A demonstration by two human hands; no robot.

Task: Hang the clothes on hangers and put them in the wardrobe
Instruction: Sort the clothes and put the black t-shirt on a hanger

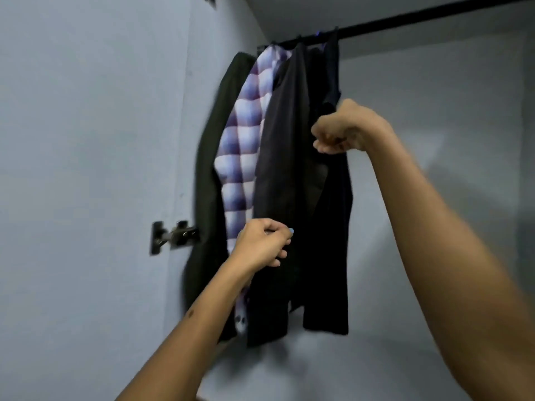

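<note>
Hanging limp from the rail point(405, 21) toward 12 o'clock, the soft, light black garment point(292, 175) is being pinched by the left hand point(265, 246) and right hand point(341, 131), best gripped at its edges.

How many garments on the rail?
4 visible: dark green garment leftmost, purple checked one next, black one that the left hand grips, dark one at the right hand. More may hide between.

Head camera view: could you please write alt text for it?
Two bare hands pinch dark garments hanging from a black wardrobe rail: left hand low, right hand higher. A purple checked garment hangs beside them.
</note>
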